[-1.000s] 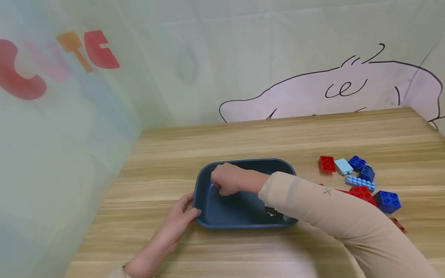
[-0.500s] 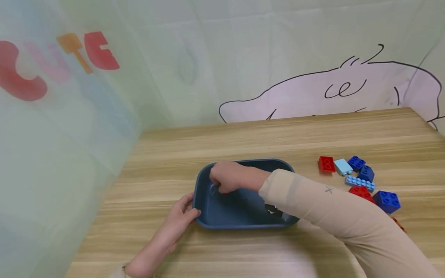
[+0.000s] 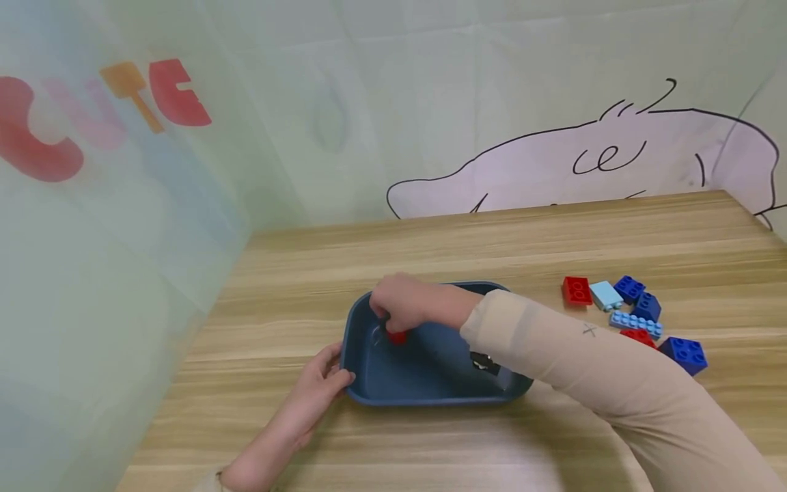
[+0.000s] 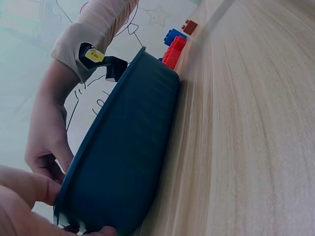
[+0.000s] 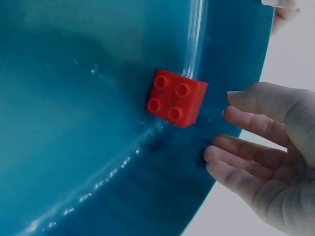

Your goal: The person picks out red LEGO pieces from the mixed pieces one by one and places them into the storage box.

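A red toy building block (image 5: 174, 98) with studs up lies in the left end of a dark blue plastic bin (image 3: 430, 400). Just above it is my right hand (image 3: 402, 301), its fingers spread and apart from the block in the right wrist view. My left hand (image 3: 326, 376) grips the bin's left end, thumb over the rim and fingers against the outside. In the left wrist view the bin wall hides the inside.
On the wooden table (image 3: 295, 273), right of the bin, lie several loose blocks: a red one (image 3: 576, 292), a pale blue one (image 3: 606, 295), a light blue strip (image 3: 636, 324) and a big blue one (image 3: 684, 354). My right sleeve (image 3: 590, 362) partly covers this area.
My right hand has lifted slightly off the red block, which now shows below it after being mostly hidden. My left hand has stayed on the bin.
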